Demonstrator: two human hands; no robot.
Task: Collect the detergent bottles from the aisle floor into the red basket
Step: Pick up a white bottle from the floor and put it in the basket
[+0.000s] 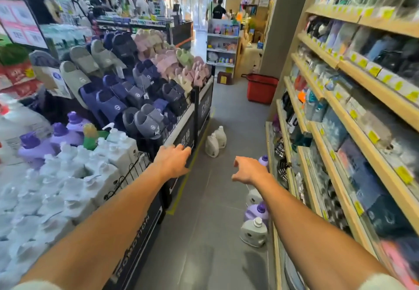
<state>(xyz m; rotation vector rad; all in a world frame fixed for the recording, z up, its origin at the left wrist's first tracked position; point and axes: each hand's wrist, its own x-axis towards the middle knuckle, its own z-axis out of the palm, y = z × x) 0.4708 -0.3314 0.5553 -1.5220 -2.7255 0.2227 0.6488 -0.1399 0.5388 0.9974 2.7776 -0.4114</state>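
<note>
Red plastic marks the goal: the red basket (261, 90) stands on the grey tiled floor (204, 233) at the far end of the aisle, beside the wooden shelves (335, 13) on the right and well apart from every bottle. Two white bottles (215, 141) stand upright, side by side, mid-aisle at the foot of the slipper bin (188, 135) on the left. Four more line the base of the right-hand shelves. These are the nearest bottle (254, 233), squat and pale with a white screw cap, a purple bottle (256, 212) just behind it, another white bottle (252, 196), and a purple-capped bottle (263, 160) partly hidden behind the right hand (248, 169).

Both hands reach forward with nothing in them. The left hand (172, 162) has its fingers straight and close together near the bin's rim; whether they touch it I cannot tell. The right hand's fingers droop, loosely bent and slightly apart.

The bottles look like rigid moulded jugs with smooth, glossy walls. If full, they are probably heavy and the liquid would shift when they are swung. The broad bodies would likely slip in a one-handed hold, so the neck under the cap, or a moulded handle at the shoulder, looks the safer place to take hold. The blur hides whether every bottle has such a handle.
</note>
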